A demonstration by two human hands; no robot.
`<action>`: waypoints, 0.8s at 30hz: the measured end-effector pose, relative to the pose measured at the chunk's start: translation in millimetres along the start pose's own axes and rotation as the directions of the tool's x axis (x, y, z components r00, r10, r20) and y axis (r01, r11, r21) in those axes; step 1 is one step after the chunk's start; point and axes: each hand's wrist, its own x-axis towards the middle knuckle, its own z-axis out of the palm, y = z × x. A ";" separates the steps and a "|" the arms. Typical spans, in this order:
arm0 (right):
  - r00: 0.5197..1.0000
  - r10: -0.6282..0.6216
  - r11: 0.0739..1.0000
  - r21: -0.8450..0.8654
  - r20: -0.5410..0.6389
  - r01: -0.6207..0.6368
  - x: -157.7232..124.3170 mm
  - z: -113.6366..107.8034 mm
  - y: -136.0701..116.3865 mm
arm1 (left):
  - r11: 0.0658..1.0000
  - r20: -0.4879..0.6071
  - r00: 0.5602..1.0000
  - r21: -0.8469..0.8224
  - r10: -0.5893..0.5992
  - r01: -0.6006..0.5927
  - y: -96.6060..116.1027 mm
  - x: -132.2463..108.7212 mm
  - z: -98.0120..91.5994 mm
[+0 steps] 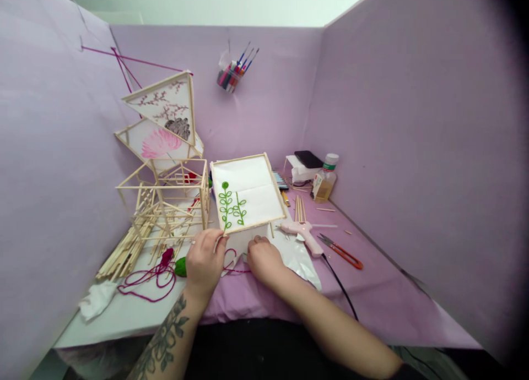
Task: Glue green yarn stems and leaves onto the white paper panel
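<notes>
My left hand (206, 257) is closed, thumb and fingertips pinching the lower left corner of a white panel (258, 184) edged with thin wooden sticks. The panel is tilted up and carries a green yarn design (226, 209) of two leafy stems on its left side. Below the panel's lower edge, my right hand (263, 260) has its fingers curled downward. Its fingertips are hidden, so what they hold cannot be made out. Magenta yarn (236, 270) runs between the hands. A green yarn ball (181, 267) lies just left of my left hand.
Wooden stick frames (163, 204) and loose sticks (124, 248) are at left, below hanging painted panels (165, 107). At right are a pink glue gun (303, 235) with a black cord, orange-handled snips (347, 257), and a bottle (324, 183). Partition walls enclose the table.
</notes>
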 end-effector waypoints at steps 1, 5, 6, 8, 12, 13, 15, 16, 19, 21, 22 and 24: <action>1.000 -0.001 1.000 -0.004 0.006 0.001 0.7 1.5 -0.2 | 1.000 -0.019 1.000 0.012 -0.023 0.023 -2.8 0.2 0.1; 1.000 -0.005 1.000 0.008 0.004 0.005 2.2 2.3 -0.6 | 0.988 -0.031 0.989 0.042 -0.147 0.148 -14.2 -0.7 -1.4; 1.000 0.001 1.000 0.029 -0.016 -0.001 1.4 0.8 0.1 | 0.984 -0.021 0.984 0.038 -0.174 0.175 -16.2 -1.4 -1.8; 0.996 0.022 0.991 0.133 -0.091 -0.010 -2.5 -3.8 2.6 | 0.976 -0.003 0.976 0.015 -0.218 0.218 -18.3 -3.9 -2.4; 0.972 0.118 0.784 0.619 -0.204 0.035 -20.4 -15.5 9.0 | 0.922 -0.054 0.926 -0.136 -0.373 0.363 -8.4 -15.2 -3.3; 0.971 0.150 0.662 0.748 -0.186 0.041 -25.9 -17.7 9.5 | 0.883 -0.076 0.895 -0.218 -0.439 0.415 -1.7 -18.9 -3.9; 0.973 0.200 0.386 0.922 -0.117 0.032 -35.6 -20.2 8.0 | 0.747 -0.006 0.822 -0.420 -0.570 0.516 16.0 -25.2 -5.3; 0.972 0.218 0.256 0.966 -0.090 0.032 -39.4 -20.5 6.2 | 0.639 0.140 0.781 -0.497 -0.609 0.587 26.0 -27.1 -6.1; 0.962 0.264 -0.026 0.996 -0.073 0.083 -46.2 -18.5 -0.8 | 0.298 0.584 0.641 -0.578 -0.498 0.759 51.9 -26.5 -6.7; 0.961 0.265 -0.115 0.986 -0.085 0.119 -48.1 -16.3 -4.6 | 0.113 0.717 0.548 -0.559 -0.430 0.821 61.2 -23.1 -5.0; 0.963 0.254 -0.133 0.983 -0.089 0.126 -48.6 -15.4 -5.9 | 0.033 0.752 0.509 -0.547 -0.418 0.836 63.2 -21.5 -3.8; 0.970 0.227 -0.138 0.983 -0.089 0.123 -49.4 -14.2 -7.3 | -0.095 0.796 0.450 -0.526 -0.405 0.845 63.7 -19.8 -1.1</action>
